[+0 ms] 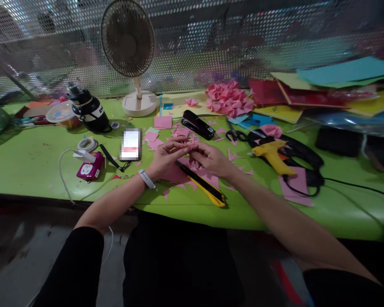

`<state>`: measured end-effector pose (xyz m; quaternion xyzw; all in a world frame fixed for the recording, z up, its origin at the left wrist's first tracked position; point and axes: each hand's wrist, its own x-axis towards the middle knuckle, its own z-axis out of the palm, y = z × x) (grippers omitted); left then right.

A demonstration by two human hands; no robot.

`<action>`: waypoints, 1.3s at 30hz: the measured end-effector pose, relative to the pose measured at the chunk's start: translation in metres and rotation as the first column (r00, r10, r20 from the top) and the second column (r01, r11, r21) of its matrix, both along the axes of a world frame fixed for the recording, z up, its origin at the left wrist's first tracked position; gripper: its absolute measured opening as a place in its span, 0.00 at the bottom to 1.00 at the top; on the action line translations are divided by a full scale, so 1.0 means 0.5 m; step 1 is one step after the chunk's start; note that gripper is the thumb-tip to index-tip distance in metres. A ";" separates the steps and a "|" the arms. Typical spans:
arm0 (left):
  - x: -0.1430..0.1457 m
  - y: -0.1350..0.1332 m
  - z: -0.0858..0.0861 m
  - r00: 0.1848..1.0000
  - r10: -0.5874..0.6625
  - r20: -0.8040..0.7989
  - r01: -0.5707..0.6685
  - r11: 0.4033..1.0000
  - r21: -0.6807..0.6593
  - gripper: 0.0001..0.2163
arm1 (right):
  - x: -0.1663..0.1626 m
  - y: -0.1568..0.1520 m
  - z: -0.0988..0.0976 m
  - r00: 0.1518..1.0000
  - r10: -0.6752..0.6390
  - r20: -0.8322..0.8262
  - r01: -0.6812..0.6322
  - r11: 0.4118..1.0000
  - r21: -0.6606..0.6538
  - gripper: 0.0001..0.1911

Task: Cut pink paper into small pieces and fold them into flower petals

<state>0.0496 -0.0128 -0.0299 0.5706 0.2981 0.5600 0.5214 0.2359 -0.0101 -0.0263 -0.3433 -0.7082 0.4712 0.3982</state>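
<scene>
Left hand point(164, 158) and right hand point(210, 159) meet half-curled, any held piece indiscernible; folded pink pieces point(229, 100), seemingly done, heap at one o'clock; flat pink squares point(163, 122) remain at eleven.

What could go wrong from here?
The yellow-and-black knife lies close below the left hand and right hand; either might brush it.
The glue gun has a looped cord; a snag could drag it.
The fan, if running, might scatter the pink scraps.
</scene>
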 end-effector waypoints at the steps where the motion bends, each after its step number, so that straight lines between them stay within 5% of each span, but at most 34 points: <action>1: 0.000 0.000 0.000 1.000 0.005 0.015 -0.005 1.000 -0.013 0.06 | 0.000 0.000 -0.002 1.000 -0.015 -0.012 0.015 1.000 0.008 0.17; 11: -0.001 0.000 -0.001 1.000 0.001 0.031 0.001 0.998 -0.058 0.07 | 0.006 -0.002 0.005 1.000 -0.024 0.020 0.022 0.993 0.115 0.13; 39: 0.001 -0.005 0.007 0.999 -0.005 0.046 0.009 0.996 -0.085 0.07 | 0.003 -0.008 0.014 1.000 -0.008 0.021 0.007 0.999 0.052 0.13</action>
